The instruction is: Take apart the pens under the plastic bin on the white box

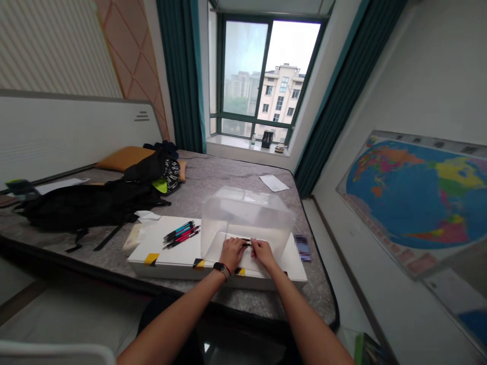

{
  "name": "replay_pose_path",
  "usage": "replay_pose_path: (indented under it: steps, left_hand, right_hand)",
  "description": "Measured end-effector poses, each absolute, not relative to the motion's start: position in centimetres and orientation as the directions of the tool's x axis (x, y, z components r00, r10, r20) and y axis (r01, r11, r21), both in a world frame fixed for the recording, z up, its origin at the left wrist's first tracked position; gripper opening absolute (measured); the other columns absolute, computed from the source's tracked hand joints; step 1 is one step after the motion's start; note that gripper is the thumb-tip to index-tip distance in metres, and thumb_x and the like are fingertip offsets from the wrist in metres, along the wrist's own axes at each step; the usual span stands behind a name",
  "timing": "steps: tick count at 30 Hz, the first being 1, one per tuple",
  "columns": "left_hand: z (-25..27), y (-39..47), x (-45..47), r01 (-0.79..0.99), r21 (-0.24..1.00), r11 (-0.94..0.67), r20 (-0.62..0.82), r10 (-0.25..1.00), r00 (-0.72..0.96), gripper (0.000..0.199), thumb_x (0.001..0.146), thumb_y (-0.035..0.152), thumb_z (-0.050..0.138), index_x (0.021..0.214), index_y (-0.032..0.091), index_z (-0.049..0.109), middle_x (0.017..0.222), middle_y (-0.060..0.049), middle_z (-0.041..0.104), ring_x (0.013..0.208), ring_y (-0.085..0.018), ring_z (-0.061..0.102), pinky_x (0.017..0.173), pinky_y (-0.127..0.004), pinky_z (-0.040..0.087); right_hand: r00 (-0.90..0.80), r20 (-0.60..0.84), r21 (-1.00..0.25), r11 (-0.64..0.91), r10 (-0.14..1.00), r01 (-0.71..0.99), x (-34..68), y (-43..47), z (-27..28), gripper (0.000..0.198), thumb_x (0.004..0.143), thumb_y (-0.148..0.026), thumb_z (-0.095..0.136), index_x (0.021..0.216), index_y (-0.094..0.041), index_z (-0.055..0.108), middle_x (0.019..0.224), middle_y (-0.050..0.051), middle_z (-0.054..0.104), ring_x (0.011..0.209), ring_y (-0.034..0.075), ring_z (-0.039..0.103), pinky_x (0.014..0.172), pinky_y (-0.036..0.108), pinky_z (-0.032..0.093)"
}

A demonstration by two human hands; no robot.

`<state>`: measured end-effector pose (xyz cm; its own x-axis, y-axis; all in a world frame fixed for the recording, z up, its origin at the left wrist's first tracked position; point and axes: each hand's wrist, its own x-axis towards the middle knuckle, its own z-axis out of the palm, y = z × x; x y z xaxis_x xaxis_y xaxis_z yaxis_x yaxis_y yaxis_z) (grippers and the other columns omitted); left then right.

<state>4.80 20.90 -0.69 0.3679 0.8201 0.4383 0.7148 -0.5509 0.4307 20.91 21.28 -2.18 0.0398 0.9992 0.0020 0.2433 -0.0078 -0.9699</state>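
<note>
At the open front of a clear plastic box (248,213), which stands on a white carton (167,261), both of my hands are close together. The fingers of my left hand (233,253) close on dark, slim pens (247,243). Pinched at their other end are the fingers of my right hand (262,253). How many pens there are is hard to tell, since my fingers cover part of them. To the left of the box, several blue, black and red pens (181,234) lie side by side on the carton.
The carton rests on a grey mattress (224,172). A black backpack (87,205) lies at the left, near a tissue pack (133,238). A white paper (274,183) is behind the box. Right of the carton lies a blurred phone-like object (303,248).
</note>
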Motion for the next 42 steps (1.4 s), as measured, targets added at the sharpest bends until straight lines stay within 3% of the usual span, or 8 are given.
replay_pose_path:
  steps: [2,6,11,17,22,28,33,42]
  left_hand:
    - [-0.5,21.2,4.5,0.734,0.362,-0.575,0.413,0.805,0.427,0.021,0.091,0.028,0.045,0.103,0.025,0.062,0.098,-0.005,0.063,0.097,-0.02,0.052,0.09,-0.037,0.035]
    - [-0.7,21.8,3.9,0.746,0.284,-0.602,0.316,0.794,0.52,0.026,0.094,0.03,0.039,0.11,0.026,0.059,0.096,-0.005,0.061,0.091,-0.018,0.055,0.08,-0.031,0.039]
    - [-1.5,22.0,3.6,0.725,0.324,-0.608,0.361,0.788,0.499,0.031,0.095,0.034,0.034,0.114,0.026,0.057,0.095,-0.005,0.059,0.088,-0.017,0.057,0.079,-0.029,0.042]
    - [-2.2,22.0,3.5,0.69,0.398,-0.605,0.422,0.788,0.448,0.028,0.093,0.037,0.04,0.111,0.02,0.054,0.1,-0.006,0.062,0.09,-0.018,0.058,0.083,-0.031,0.045]
    - [-3.1,22.2,3.4,0.694,0.368,-0.619,0.456,0.771,0.445,0.025,0.094,0.037,0.038,0.105,0.02,0.054,0.093,-0.006,0.063,0.086,-0.018,0.059,0.079,-0.031,0.046]
    - [-2.9,22.1,3.4,0.692,0.325,-0.645,0.481,0.742,0.467,0.026,0.094,0.038,0.038,0.102,0.022,0.056,0.088,-0.005,0.063,0.084,-0.018,0.058,0.077,-0.031,0.045]
    - [-2.6,22.0,3.6,0.686,0.341,-0.643,0.474,0.748,0.465,0.026,0.094,0.038,0.037,0.102,0.021,0.056,0.092,-0.005,0.063,0.084,-0.018,0.059,0.077,-0.03,0.045]
    - [-2.7,21.8,3.7,0.726,0.389,-0.567,0.449,0.805,0.388,0.021,0.091,0.036,0.042,0.102,0.022,0.053,0.085,-0.004,0.063,0.076,-0.018,0.06,0.069,-0.029,0.045]
  right_hand:
    - [0.055,0.096,-0.948,0.074,0.994,0.31,21.0,21.4,-2.7,0.055,0.083,-0.06,0.043,0.051,-0.017,0.056,0.044,0.001,0.056,0.042,0.011,0.049,0.048,0.021,0.039]
    - [0.067,0.132,-0.935,0.102,0.989,0.34,20.8,21.4,-4.0,0.048,0.084,-0.056,0.046,0.058,-0.017,0.057,0.051,0.0,0.058,0.046,0.011,0.05,0.052,0.021,0.039]
    - [0.056,0.091,-0.967,0.075,0.994,0.244,20.8,21.2,-4.4,0.034,0.08,-0.053,0.054,0.08,-0.019,0.058,0.058,-0.003,0.057,0.049,0.011,0.051,0.049,0.02,0.038]
    - [0.035,0.023,-0.949,0.011,0.999,0.316,20.9,21.0,-4.0,0.045,0.085,-0.056,0.045,0.061,-0.018,0.054,0.051,-0.002,0.053,0.047,0.01,0.048,0.05,0.021,0.037]
    - [0.024,0.033,-0.974,0.027,0.999,0.226,21.0,21.1,-4.3,0.032,0.081,-0.05,0.051,0.074,-0.019,0.054,0.054,-0.004,0.054,0.044,0.01,0.047,0.046,0.02,0.035]
    - [0.013,0.08,-0.95,0.073,0.997,0.303,21.1,21.1,-4.4,0.04,0.085,-0.049,0.045,0.059,-0.019,0.049,0.047,-0.004,0.048,0.044,0.01,0.046,0.05,0.02,0.037]
    - [0.041,0.033,-0.984,0.026,0.999,0.178,21.0,21.1,-4.6,0.024,0.081,-0.042,0.05,0.073,-0.02,0.052,0.051,-0.005,0.052,0.04,0.01,0.045,0.042,0.02,0.036]
    - [0.197,0.02,-0.999,0.01,0.98,0.049,21.1,21.3,-4.8,0.032,0.081,-0.051,0.048,0.07,-0.02,0.047,0.049,-0.005,0.053,0.036,0.009,0.045,0.036,0.019,0.035]
